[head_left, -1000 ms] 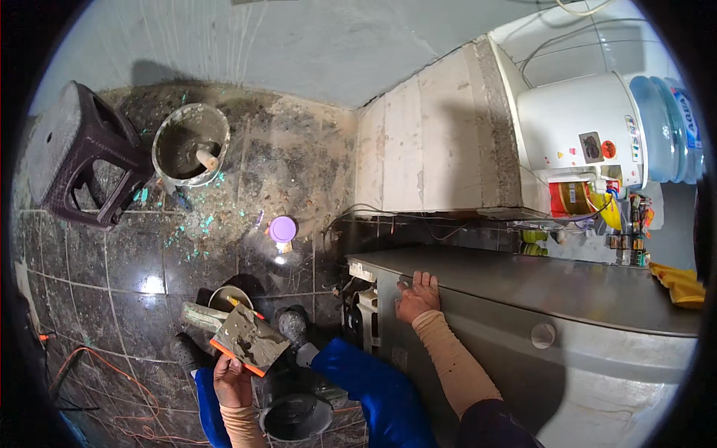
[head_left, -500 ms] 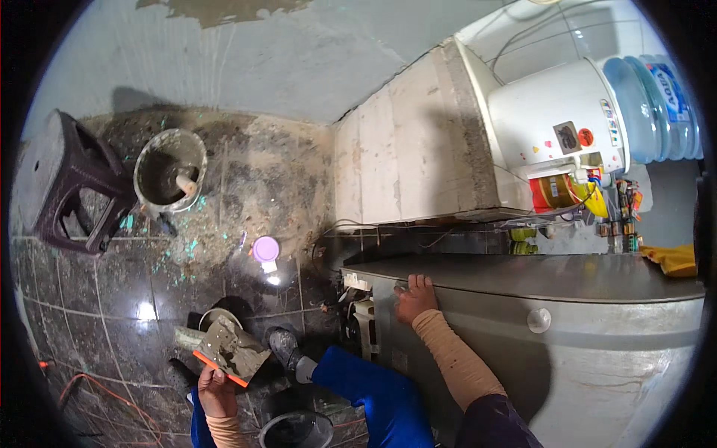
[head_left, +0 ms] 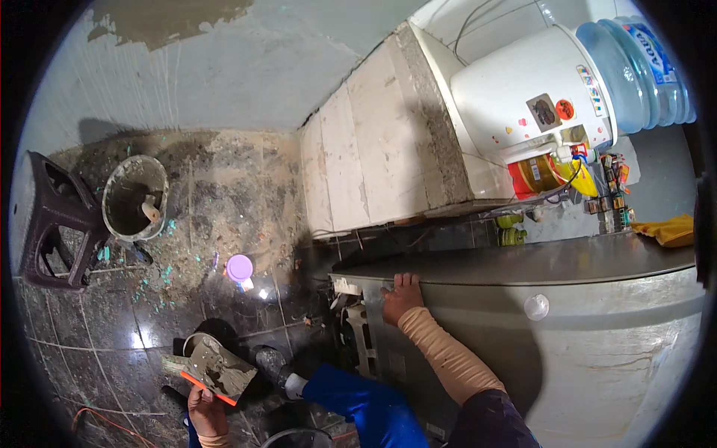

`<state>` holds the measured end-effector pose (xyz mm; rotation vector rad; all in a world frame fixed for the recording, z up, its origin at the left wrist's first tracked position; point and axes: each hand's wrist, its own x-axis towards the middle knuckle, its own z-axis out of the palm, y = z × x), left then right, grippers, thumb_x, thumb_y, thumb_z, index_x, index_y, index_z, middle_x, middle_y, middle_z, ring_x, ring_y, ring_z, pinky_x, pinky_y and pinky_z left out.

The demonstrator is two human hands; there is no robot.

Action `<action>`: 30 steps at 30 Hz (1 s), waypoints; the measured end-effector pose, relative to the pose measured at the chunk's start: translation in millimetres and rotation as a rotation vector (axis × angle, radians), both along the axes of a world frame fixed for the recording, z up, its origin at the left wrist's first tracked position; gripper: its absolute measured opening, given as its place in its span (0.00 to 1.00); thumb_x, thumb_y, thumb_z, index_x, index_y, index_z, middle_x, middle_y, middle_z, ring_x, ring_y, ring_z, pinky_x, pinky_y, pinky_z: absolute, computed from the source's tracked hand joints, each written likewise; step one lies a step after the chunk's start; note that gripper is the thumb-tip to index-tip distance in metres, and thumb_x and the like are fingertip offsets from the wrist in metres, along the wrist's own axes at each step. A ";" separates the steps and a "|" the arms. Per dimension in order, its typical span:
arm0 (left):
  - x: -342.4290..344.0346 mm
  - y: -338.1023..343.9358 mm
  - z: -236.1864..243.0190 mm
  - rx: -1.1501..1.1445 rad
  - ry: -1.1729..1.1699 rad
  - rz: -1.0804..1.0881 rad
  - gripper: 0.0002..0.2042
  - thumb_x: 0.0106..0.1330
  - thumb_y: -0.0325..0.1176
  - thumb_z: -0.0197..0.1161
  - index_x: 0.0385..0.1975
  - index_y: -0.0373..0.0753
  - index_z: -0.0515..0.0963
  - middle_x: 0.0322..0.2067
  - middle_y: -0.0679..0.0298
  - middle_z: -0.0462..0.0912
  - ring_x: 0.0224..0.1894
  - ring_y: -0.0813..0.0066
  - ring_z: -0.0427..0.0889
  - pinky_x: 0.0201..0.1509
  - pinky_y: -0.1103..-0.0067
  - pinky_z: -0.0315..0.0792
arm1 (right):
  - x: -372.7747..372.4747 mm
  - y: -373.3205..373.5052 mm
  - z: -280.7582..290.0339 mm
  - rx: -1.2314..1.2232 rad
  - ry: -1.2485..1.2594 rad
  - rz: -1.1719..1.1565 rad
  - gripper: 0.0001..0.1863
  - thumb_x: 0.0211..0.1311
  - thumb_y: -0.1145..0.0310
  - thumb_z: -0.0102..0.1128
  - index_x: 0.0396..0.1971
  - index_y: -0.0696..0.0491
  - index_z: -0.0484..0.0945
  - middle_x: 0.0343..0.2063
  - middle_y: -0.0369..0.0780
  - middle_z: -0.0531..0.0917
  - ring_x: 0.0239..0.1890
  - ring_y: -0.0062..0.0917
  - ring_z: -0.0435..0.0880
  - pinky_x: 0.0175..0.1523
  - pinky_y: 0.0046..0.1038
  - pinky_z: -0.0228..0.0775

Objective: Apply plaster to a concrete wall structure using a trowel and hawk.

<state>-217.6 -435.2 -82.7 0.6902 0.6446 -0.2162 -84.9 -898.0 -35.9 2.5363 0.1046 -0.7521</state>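
Left hand [head_left: 207, 413]: at the near left, thumb on top, pinching the orange edge of a flat plate [head_left: 222, 369]; the fingertips underneath are hidden
Plate: held over the floor at the near left, tilted, its upper face smeared with grey mortar, partly covering a round tin [head_left: 196, 340] from view
Right hand [head_left: 403, 302]: at the upper edge of a grey metal cabinet [head_left: 455, 351], fingers pressed together and bent over that edge, thumb slightly apart
Cabinet: fills the near right, front smudged, a round disc [head_left: 536, 307] on it, a yellow cloth [head_left: 667, 231] on the right end of its top
Floor [head_left: 63, 325]: dark, glossy tiles with pale joints; farther off, dusty and dirty, scattered with green flakes [head_left: 163, 284]
On the floor: a purple lid [head_left: 240, 267] in the middle, a mortar-stained bucket [head_left: 134, 235] at the far left, a dark stool [head_left: 67, 214] just left of it
Far wall [head_left: 246, 82]: grey, pale streaks at the left, a brown patch [head_left: 160, 21] above
Block structure [head_left: 366, 149]: pale, rough along its corner, right of the dusty floor
White tub [head_left: 515, 89]: beyond the cabinet, stickered, a blue clear bottle [head_left: 620, 75] at its right
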 end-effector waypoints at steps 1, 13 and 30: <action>-3.8 -1.2 -0.4 0.007 0.013 -0.014 0.14 0.64 0.29 0.57 0.48 0.32 0.73 0.49 0.59 0.77 0.50 0.64 0.77 0.55 0.68 0.71 | -0.9 -2.0 -0.9 0.001 0.004 -0.012 0.19 0.54 0.60 0.49 0.43 0.47 0.82 0.45 0.50 0.70 0.53 0.44 0.62 0.62 0.47 0.45; -40.6 24.7 -9.7 0.016 0.116 -0.032 0.09 0.62 0.30 0.53 0.39 0.35 0.76 0.33 0.67 0.79 0.39 0.71 0.79 0.46 0.72 0.75 | 8.7 -11.7 7.4 -0.114 0.095 -0.017 0.23 0.52 0.56 0.54 0.50 0.44 0.78 0.52 0.52 0.67 0.58 0.47 0.60 0.64 0.49 0.45; -31.4 19.4 -5.1 0.086 0.217 0.009 0.11 0.57 0.26 0.58 0.40 0.32 0.77 0.35 0.65 0.80 0.40 0.69 0.79 0.48 0.71 0.74 | -0.3 -59.5 3.4 -0.096 -0.013 0.023 0.23 0.46 0.54 0.60 0.45 0.46 0.79 0.50 0.54 0.68 0.55 0.48 0.62 0.62 0.50 0.49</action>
